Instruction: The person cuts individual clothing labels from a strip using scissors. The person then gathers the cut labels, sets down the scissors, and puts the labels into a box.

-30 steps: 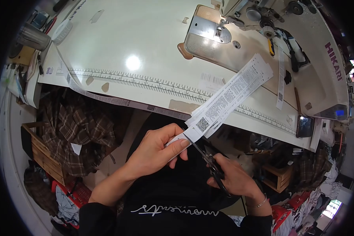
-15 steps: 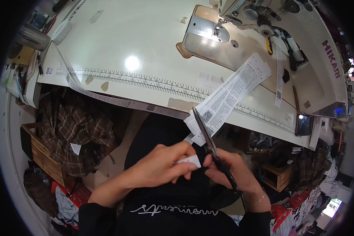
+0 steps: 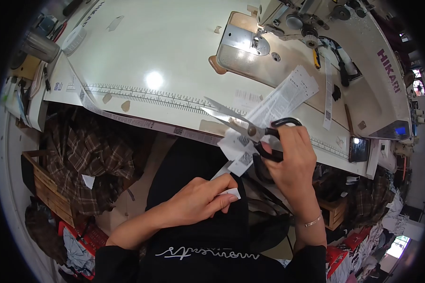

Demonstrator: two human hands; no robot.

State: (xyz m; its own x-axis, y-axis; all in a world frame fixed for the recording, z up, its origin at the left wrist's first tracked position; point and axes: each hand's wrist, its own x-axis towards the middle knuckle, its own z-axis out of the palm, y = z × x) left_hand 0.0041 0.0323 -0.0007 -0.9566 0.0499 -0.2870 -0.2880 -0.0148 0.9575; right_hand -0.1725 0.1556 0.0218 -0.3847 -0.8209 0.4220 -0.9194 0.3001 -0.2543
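My right hand [image 3: 293, 158] has its fingers in the black handles of a pair of scissors [image 3: 254, 131]. The scissor blades are spread and point left over the table's front edge. Beneath them a fanned stack of printed white labels [image 3: 283, 101] lies across the edge, its near end hanging over my lap. Pinched in my left hand [image 3: 200, 203] is a white label strip [image 3: 230, 192], whose end sticks out past the thumb. A further part of that strip shows above the knuckles, close to the stack's near end.
A sewing machine [image 3: 244, 43] stands at the back right of the white table [image 3: 141, 56]. One long label strip [image 3: 141, 121] runs along the front edge. Plaid cloth [image 3: 92, 160] hangs over a wooden crate [image 3: 52, 186] below left. A phone [image 3: 359, 149] leans at the right.
My right hand has risen and turned, and the scissors have swung from upright and closed to spread blades pointing left. My left hand keeps its pinch, almost unmoved.
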